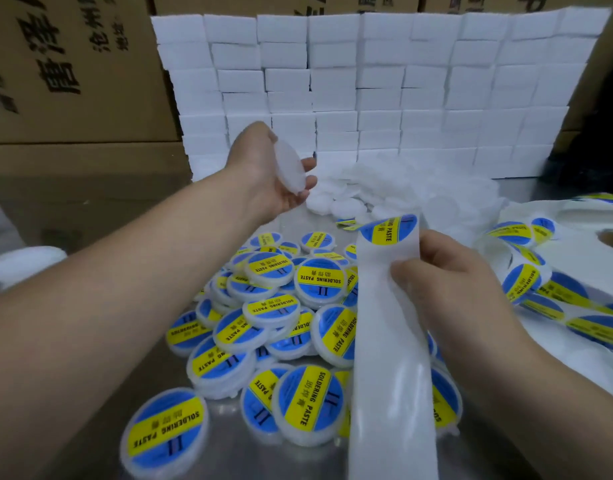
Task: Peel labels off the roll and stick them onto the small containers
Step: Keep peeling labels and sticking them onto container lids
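While 1 unlabelled container (290, 168) is gripped edge-on in the raised left hand (263, 174), the label strip (388, 341) is pinched by the right hand (450, 271) above labelled containers (298, 306) heaped on the bench (125, 209).

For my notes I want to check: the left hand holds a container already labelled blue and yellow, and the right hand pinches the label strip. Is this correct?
Not quite. The head view shows the container in the left hand plain white, with no label showing. The right hand does pinch the label strip.
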`<action>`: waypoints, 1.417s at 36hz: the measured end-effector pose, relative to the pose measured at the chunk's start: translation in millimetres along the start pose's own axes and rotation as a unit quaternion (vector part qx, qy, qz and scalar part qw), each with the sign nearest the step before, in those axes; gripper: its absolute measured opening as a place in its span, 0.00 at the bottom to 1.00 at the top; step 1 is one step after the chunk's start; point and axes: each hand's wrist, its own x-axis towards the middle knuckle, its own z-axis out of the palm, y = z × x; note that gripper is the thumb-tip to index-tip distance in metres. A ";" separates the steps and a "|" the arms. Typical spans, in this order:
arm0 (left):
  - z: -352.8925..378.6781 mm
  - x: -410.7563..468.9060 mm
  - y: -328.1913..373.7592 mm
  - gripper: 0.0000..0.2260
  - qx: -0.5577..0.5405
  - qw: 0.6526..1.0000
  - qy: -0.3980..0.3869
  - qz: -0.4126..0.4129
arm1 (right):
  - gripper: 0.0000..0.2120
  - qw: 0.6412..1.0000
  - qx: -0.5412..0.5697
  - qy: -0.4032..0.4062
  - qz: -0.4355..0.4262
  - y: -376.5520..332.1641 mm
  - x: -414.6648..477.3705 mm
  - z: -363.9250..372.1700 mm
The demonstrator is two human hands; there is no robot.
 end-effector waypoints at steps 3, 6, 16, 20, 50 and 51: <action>-0.2 -35.3 -4.5 0.12 0.125 0.990 0.007 0.066 | 0.16 1.000 -0.010 -0.015 -0.018 -0.1 -2.0 0.6; 1.2 -62.9 -17.2 0.14 0.290 0.942 -0.012 0.168 | 0.15 0.998 -0.031 -0.028 -0.040 0.6 -3.8 0.7; -9.0 -80.9 -47.0 0.11 0.543 0.752 -0.137 0.348 | 0.09 0.989 -0.088 -0.016 -0.119 2.2 -4.7 1.7; -11.1 -81.8 -46.4 0.09 0.553 0.745 -0.147 0.343 | 0.09 0.987 -0.089 -0.018 -0.133 2.0 -4.2 3.6; -23.4 -77.7 -29.7 0.09 0.653 0.565 -0.144 0.483 | 0.08 0.988 0.137 -0.065 0.034 -5.2 -1.0 -2.4; -23.8 -77.4 -28.7 0.10 0.655 0.559 -0.153 0.485 | 0.08 0.988 0.137 -0.063 0.031 -5.2 -0.9 -2.4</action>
